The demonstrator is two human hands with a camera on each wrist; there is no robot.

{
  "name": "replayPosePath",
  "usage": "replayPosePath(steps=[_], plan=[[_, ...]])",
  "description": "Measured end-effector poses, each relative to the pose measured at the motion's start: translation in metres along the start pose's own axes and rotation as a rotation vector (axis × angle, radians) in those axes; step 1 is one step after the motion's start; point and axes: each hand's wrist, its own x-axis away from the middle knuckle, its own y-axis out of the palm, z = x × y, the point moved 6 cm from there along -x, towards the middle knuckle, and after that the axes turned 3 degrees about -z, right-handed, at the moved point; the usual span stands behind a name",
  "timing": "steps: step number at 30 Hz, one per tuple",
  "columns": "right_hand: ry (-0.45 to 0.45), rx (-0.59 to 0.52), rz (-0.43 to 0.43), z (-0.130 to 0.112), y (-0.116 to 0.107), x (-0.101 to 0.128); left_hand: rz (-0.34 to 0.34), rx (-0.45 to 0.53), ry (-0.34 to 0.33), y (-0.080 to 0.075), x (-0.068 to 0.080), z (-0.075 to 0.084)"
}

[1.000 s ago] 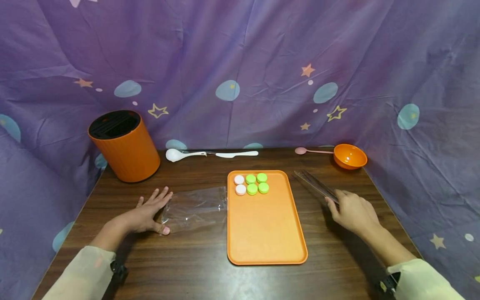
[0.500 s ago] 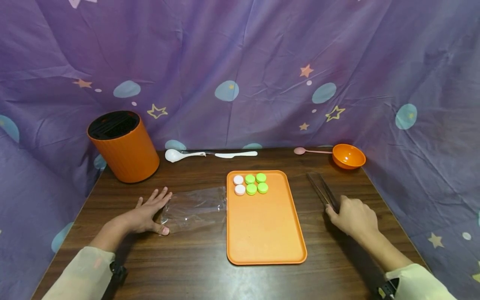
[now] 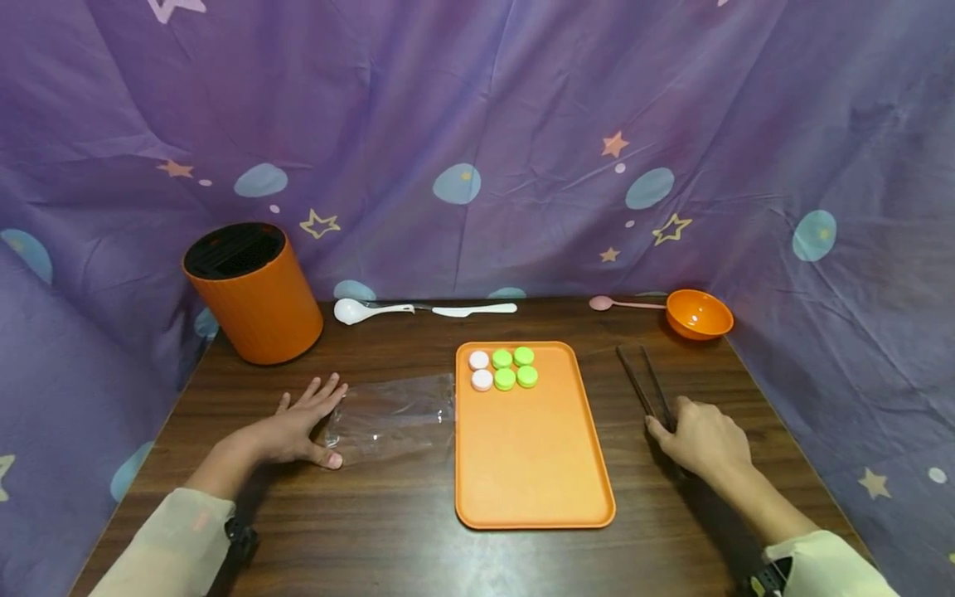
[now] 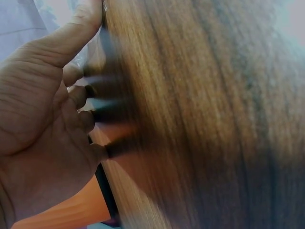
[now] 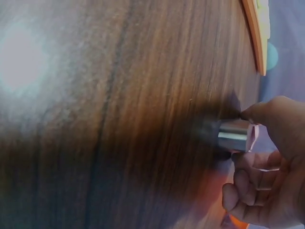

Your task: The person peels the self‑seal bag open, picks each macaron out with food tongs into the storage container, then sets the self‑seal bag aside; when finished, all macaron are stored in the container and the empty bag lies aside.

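Observation:
In the head view, my left hand (image 3: pixel 302 427) lies with fingers spread at the left edge of a clear plastic bag (image 3: pixel 391 419). Its palm and straight fingers also show in the left wrist view. My right hand (image 3: pixel 705 439) holds metal tongs (image 3: pixel 634 377) by the closed end between thumb and fingers, their two arms apart and pointing away from me. The shiny end of the tongs (image 5: pixel 233 137) shows between thumb and fingers in the right wrist view. Between the hands, an orange tray (image 3: pixel 533 464) bears two white macarons (image 3: pixel 481 380) and several green macarons (image 3: pixel 526 376) at its far left.
An orange knife block (image 3: pixel 261 307) stands at the back left. Along the back lie a white ladle (image 3: pixel 352 312), a white knife (image 3: pixel 473 310) and a pink spoon (image 3: pixel 600 303). An orange bowl (image 3: pixel 698 315) sits at the back right. Purple cloth (image 3: pixel 403 124) encloses the table (image 3: pixel 358 531).
The tongs have swung from pointing left to pointing more straight away, and their arms have spread. My right hand has come slightly nearer to me. My left hand has stayed in place.

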Motion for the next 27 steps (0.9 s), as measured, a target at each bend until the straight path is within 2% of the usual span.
replayPosePath(steps=[8, 16, 20, 27], plan=[[-0.002, 0.006, -0.027, 0.001, 0.004, 0.001, -0.002, -0.004, -0.016, 0.000, -0.004, -0.008], [0.007, -0.016, -0.024, 0.004, 0.005, 0.003, 0.008, -0.037, -0.003, -0.009, -0.006, -0.001], [0.001, -0.030, 0.033, 0.003, 0.003, 0.007, 0.011, -0.050, -0.013, -0.017, -0.001, 0.008], [-0.053, -0.025, 0.236, -0.007, -0.011, 0.007, -0.004, 0.006, -0.002, -0.034, 0.017, 0.045]])
